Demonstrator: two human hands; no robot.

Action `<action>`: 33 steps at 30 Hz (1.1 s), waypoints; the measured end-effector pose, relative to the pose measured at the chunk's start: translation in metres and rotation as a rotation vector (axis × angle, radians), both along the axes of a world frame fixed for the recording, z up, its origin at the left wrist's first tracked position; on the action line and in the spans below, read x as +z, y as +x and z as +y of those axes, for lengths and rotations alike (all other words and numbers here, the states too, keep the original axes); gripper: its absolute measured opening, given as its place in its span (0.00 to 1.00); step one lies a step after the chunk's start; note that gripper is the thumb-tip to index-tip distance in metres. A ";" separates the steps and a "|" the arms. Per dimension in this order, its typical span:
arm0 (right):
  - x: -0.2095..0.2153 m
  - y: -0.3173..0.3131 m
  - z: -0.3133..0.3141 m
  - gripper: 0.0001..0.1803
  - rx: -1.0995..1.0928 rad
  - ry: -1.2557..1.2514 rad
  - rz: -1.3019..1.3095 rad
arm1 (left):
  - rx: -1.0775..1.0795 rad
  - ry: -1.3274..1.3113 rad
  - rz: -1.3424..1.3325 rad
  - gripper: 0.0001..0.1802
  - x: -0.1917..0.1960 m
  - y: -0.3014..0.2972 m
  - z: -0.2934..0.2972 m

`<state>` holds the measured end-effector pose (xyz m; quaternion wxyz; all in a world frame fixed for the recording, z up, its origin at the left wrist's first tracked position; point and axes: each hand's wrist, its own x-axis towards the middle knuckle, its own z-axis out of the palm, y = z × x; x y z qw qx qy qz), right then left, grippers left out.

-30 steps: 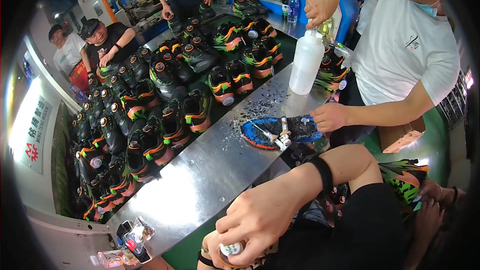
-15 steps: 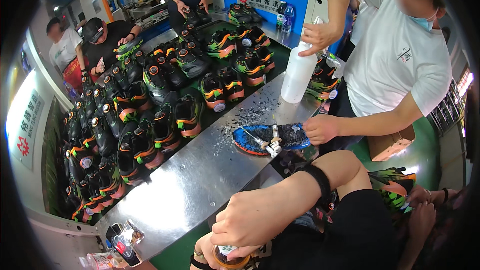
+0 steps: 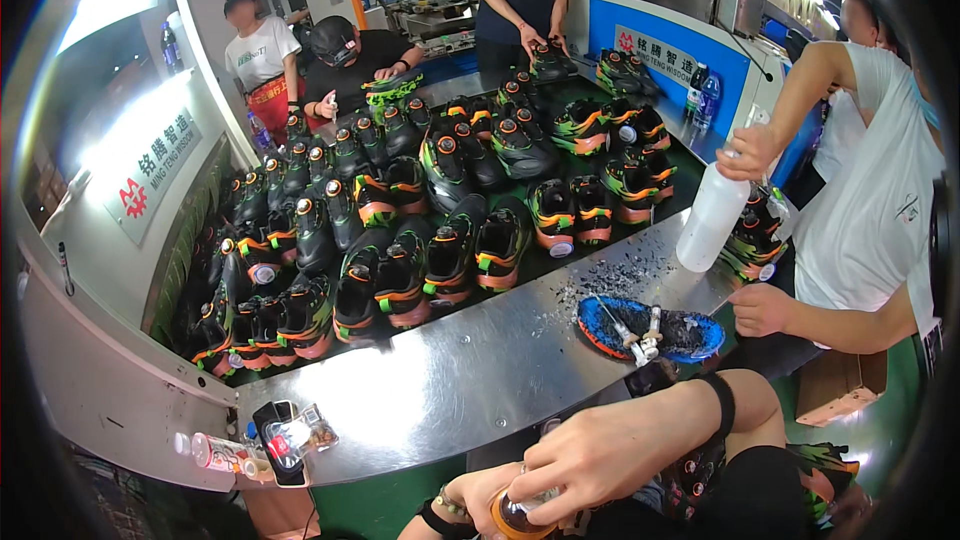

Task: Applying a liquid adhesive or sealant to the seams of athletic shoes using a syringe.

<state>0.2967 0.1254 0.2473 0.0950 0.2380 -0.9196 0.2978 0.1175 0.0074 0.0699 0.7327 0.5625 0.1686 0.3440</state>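
Low in the picture, my left hand (image 3: 482, 493) wraps round an amber bottle (image 3: 518, 522), which my body and fingers partly hide. My right hand (image 3: 585, 455) comes over from the right, its fingers closed round the bottle's top, where a bit of white shows. Beyond my right wrist, on the metal bench, lies a blue-rimmed shoe sole (image 3: 690, 335) with a black inside. White-ended tools (image 3: 645, 342) rest across it. A co-worker at the right grips a large white squeeze bottle (image 3: 712, 220); this person's other hand (image 3: 760, 310) is just beside the sole.
Many black, green and orange shoes (image 3: 455, 255) stand in rows behind the metal bench (image 3: 400, 400). Dark crumbs (image 3: 625, 275) are scattered by the sole. A phone (image 3: 280, 440) and a drink bottle (image 3: 220, 455) lie at the bench's left end. Other people handle shoes at the back.
My view has swung left, so the scene sits further right. The co-worker's hand has come off the sole. My hands stay on the amber bottle, the right still at its top.
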 end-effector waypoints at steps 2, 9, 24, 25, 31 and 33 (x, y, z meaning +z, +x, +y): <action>0.002 0.000 0.007 0.15 -0.010 0.022 0.056 | -0.071 0.188 -0.406 0.21 0.008 0.008 0.018; 0.014 0.012 0.039 0.07 -0.071 -0.210 0.218 | -0.105 -0.302 -0.275 0.39 -0.003 0.019 0.049; 0.012 0.094 -0.012 0.07 -0.753 -0.454 0.806 | 0.582 1.106 -0.202 0.42 0.217 0.055 0.075; 0.006 0.097 -0.010 0.07 -0.762 -0.444 0.832 | 0.585 1.102 -0.204 0.42 0.219 0.061 0.074; -0.004 0.110 -0.002 0.06 -0.857 -0.382 0.917 | 0.365 1.103 -0.529 0.26 0.210 0.050 0.107; -0.005 0.099 0.002 0.08 -0.850 -0.373 0.956 | 0.520 1.096 -0.745 0.28 0.215 0.060 0.098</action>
